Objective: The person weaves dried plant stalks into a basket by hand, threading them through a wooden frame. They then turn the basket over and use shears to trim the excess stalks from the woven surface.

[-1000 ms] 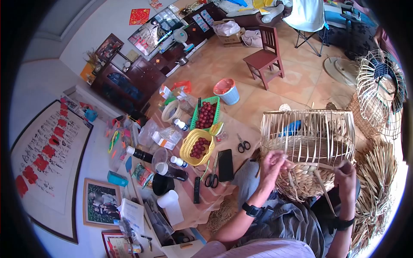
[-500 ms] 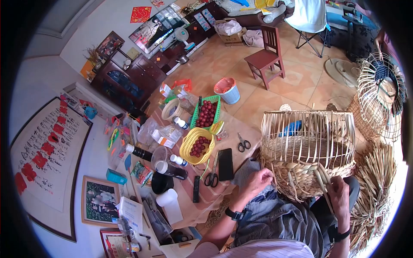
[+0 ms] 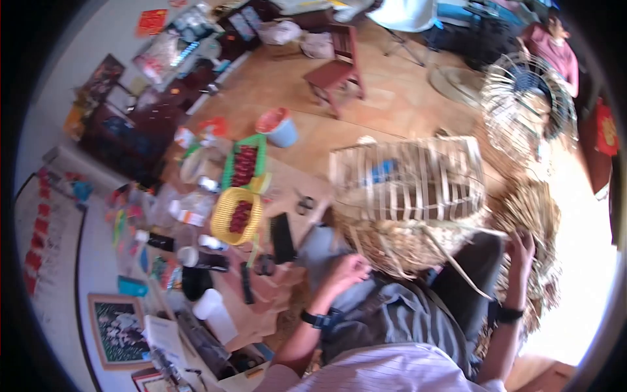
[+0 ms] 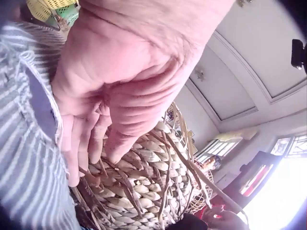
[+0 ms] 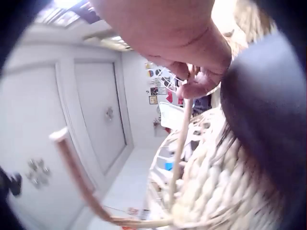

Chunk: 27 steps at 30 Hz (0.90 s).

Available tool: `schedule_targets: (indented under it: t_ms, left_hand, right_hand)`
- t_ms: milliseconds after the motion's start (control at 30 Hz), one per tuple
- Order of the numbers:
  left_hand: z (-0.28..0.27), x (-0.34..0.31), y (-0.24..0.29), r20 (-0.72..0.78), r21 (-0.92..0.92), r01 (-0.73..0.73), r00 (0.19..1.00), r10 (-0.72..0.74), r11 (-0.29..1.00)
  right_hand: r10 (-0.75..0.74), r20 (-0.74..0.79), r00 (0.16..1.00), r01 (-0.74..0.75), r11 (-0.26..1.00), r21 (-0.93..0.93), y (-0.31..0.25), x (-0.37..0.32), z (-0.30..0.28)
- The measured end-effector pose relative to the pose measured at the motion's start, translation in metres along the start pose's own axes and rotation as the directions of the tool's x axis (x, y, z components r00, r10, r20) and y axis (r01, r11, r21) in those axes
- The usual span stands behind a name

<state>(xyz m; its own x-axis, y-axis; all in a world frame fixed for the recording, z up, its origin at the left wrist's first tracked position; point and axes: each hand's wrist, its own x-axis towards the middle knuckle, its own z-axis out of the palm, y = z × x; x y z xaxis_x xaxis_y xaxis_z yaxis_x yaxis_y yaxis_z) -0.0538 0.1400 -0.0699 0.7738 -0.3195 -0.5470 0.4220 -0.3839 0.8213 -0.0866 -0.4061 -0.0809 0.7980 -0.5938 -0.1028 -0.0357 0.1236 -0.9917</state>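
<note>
A half-woven basket [image 3: 385, 251] of braided straw with bare upright ribs sits before my knees, a blue thing [image 3: 381, 172] behind the ribs. At its right, my right hand [image 3: 520, 247] pinches the end of a straw strand [image 5: 181, 143], drawn out taut from the weave. Another loose strand [image 3: 460, 268] sticks out from the basket's front. My left hand [image 3: 348, 271] is by the basket's left lower side, its fingers loosely bent. In the left wrist view, the thumb and fingers [image 4: 72, 163] overlap the braided wall [image 4: 153, 177], with nothing held between them.
On the left table are a black phone [image 3: 283, 238], scissors [image 3: 304, 204], a yellow basket [image 3: 217, 222] and a green basket [image 3: 261, 153] of red fruit. A straw bundle [image 3: 529, 202] lies at right. Beyond it, a person [image 3: 555, 52] sits behind another basket frame [image 3: 493, 98].
The head view has swung right. My left hand has left the basket's front for its left side. My right hand has moved outward to the right, drawing the strand straight.
</note>
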Motion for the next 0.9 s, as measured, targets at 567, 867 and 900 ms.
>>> schedule_targets:
  t_ms: [567,867,900]
  left_hand:
    - [0.059,0.041,-0.062,0.417,-0.704,0.402,0.901,-0.118,0.585]
    - [0.066,0.045,-0.085,0.308,-0.458,0.01,0.94,0.148,0.889]
    - [0.067,0.045,-0.089,0.318,-0.514,0.005,0.93,0.185,0.858]
  right_hand:
    - [-0.454,0.782,0.428,0.89,0.058,-0.453,-0.143,0.047,0.317]
    - [-0.162,0.767,0.621,0.754,0.393,-0.527,-0.176,0.041,0.264]
    - [-0.192,0.748,0.635,0.729,0.471,-0.497,-0.182,0.028,0.255]
